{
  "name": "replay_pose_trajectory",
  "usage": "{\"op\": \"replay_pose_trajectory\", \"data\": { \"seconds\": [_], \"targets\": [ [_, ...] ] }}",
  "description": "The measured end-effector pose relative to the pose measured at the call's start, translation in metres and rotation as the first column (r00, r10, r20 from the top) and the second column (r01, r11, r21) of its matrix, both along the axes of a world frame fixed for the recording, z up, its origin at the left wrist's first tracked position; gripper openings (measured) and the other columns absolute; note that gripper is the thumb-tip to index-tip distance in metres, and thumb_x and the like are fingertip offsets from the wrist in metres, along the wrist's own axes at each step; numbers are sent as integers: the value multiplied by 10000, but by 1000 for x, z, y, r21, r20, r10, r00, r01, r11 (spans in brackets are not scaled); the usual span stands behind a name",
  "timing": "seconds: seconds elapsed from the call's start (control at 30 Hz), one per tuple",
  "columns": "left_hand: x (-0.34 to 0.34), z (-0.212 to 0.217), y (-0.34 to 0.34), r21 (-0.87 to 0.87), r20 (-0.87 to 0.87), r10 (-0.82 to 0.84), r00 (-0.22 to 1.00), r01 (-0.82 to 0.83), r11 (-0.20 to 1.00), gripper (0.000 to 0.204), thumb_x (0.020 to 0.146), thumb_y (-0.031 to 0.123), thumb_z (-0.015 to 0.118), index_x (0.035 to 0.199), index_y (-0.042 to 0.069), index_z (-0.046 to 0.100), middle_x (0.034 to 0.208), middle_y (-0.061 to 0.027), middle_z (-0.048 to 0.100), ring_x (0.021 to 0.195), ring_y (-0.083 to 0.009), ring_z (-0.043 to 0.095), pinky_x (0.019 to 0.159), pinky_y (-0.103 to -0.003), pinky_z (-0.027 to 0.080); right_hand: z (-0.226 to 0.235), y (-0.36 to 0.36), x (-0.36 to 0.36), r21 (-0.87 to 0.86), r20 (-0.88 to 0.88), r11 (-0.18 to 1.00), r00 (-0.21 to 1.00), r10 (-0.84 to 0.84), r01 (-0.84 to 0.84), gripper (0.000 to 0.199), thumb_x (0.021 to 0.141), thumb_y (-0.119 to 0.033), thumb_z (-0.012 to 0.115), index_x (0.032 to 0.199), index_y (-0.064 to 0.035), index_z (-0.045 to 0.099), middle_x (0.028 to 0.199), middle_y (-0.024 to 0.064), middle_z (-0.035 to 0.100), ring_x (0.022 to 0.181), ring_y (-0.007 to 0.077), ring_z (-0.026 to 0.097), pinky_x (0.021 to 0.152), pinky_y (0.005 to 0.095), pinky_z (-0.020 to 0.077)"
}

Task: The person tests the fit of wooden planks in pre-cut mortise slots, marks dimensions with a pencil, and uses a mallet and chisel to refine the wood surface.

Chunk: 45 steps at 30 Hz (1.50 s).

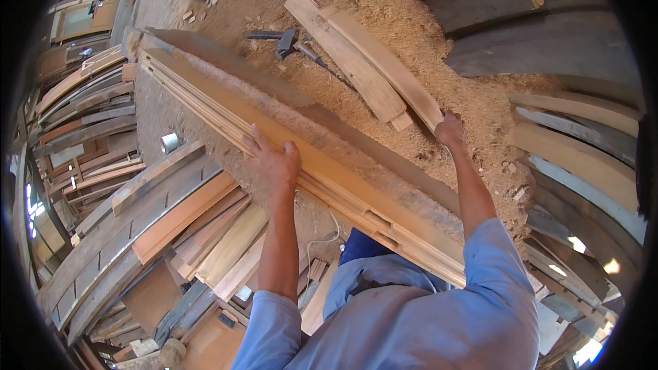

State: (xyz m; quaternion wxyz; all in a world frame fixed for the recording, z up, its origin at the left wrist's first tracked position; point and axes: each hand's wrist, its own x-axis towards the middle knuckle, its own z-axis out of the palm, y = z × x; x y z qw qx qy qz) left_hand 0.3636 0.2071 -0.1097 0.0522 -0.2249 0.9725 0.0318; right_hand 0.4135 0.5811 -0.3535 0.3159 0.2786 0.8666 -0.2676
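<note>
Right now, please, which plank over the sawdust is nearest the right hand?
The right plank, reaching the right hand; the left plank stops short.

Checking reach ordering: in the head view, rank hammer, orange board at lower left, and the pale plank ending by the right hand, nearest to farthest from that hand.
1. Pale plank: its near end is right by the right hand.
2. Hammer: ahead and left, on the ground.
3. Orange board: far left, beyond the left hand.
</note>
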Motion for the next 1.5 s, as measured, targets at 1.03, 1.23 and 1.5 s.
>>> {"op": "replay_pose_trajectory", "data": {
  "seconds": [1.03,1.23,1.5],
  "targets": [
    [249,-7,-101,998,-66,359,931,64,17,567,1050,230,471,1524,-20,285,1365,-178,541,1216,-261,530,1078,-403,398,307,-335,55,-650,-454,606,874,175,-459,247,957,-130,581,1123,27,677,881,103,701,778,170,668,706,310,530],
    [168,13,-110,580,-466,-147,872,427,694,535,951,213,578,1414,-26,455,1407,-298,479,1257,-448,486,1065,-526,371,294,-182,13,-381,-491,924,856,-161,-44,276,955,-169,564,1119,11,694,810,39,656,764,110,596,681,296,483],
    [67,29,-15,283,-402,-456,794,581,763,638,928,307,606,1468,34,404,1579,-334,234,1451,-511,238,1176,-608,157,168,-21,86,35,-308,996,949,-65,80,416,817,-290,702,1070,38,667,912,244,690,884,369,688,807,430,522]
  ]
}}
